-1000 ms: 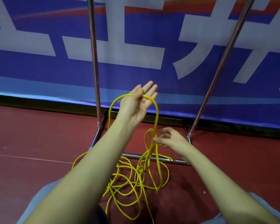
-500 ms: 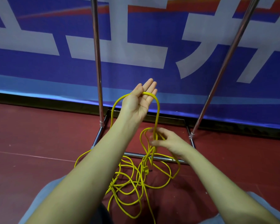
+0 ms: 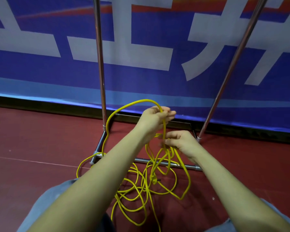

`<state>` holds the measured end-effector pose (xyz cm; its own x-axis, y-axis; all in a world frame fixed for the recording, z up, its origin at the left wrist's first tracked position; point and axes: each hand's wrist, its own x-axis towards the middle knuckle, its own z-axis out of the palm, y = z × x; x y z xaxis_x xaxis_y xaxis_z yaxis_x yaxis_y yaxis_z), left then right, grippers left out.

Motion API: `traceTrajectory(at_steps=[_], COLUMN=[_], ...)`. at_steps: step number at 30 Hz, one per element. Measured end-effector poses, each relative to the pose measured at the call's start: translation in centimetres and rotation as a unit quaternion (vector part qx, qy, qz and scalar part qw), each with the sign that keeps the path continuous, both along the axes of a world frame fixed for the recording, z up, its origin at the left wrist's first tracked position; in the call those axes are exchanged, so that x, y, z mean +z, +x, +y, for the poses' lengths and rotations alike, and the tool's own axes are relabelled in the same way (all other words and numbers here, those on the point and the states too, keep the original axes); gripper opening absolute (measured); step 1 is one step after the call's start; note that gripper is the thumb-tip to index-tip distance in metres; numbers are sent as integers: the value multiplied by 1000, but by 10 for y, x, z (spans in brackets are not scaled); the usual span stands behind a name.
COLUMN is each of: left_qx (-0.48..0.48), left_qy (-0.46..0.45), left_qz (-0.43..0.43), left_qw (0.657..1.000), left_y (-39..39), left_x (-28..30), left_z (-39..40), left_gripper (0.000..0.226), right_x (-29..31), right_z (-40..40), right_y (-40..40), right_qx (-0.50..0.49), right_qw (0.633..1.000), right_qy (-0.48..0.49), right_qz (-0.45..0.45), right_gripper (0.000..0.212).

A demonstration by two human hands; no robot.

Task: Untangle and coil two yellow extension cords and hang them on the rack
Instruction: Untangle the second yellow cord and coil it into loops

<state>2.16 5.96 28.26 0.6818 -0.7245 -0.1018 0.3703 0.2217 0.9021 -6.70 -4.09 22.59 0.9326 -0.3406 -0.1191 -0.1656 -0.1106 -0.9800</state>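
Blue banner (image 3: 141,77) along the back wall, printed with very large white strokes of lettering; only fragments fall in view, none readable as a word. An orange-red band runs across its top, a paler blue strip along its lower edge, then a black skirting.

Floor (image 3: 32,148) is dark red, smooth, with a thin pale line crossing it on the left.

Rack (image 3: 100,64): two chrome uprights rise from a rectangular base frame resting on the floor, close to the banner. The right upright appears to lean in this wide view.

Yellow cords (image 3: 141,190) lie in a loose tangle on the floor, draped across the front base bar and spilling toward the person's knees. A plug end hangs among the strands. Where one cord ends and the other starts, cannot tell.

Left hand (image 3: 156,116) raised, fingers curled round a tall loop that arches up and drops down past the left upright. Right hand (image 3: 177,141) lower, just beside it, fingers pinching strands that hang from the loop. Blue trouser legs at the bottom edge.
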Motion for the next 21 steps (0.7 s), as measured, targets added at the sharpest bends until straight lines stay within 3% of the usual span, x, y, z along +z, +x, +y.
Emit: traceTrajectory(at_steps=[3, 7, 10, 13, 15, 19, 21], left_qx=[41, 93, 93, 95, 104, 106, 111], left_qy=[17, -15, -58, -101, -130, -176, -194], left_qz=[-17, 13, 49, 105, 139, 169, 184], left_qw=[999, 995, 993, 985, 976, 964, 957], left_y=[4, 18, 24, 27, 28, 25, 24], left_x=[-1, 7, 21, 33, 39, 48, 48], left_z=[4, 14, 22, 25, 25, 26, 26], left_gripper=[19, 17, 16, 24, 33, 35, 36], right_x=[3, 4, -5, -14, -9, 15, 16], right_z=[-1, -21, -27, -30, -30, -5, 5], right_y=[-3, -7, -9, -7, -5, -4, -1], right_qx=[-16, -136, -171, -140, -144, -53, 21], right_qw=[999, 983, 985, 967, 955, 994, 997], right_qy=[33, 111, 6, -211, -258, -61, -13], right_qz=[-14, -56, -26, 17, 8, -72, -71], right_gripper=[20, 19, 20, 17, 19, 22, 22])
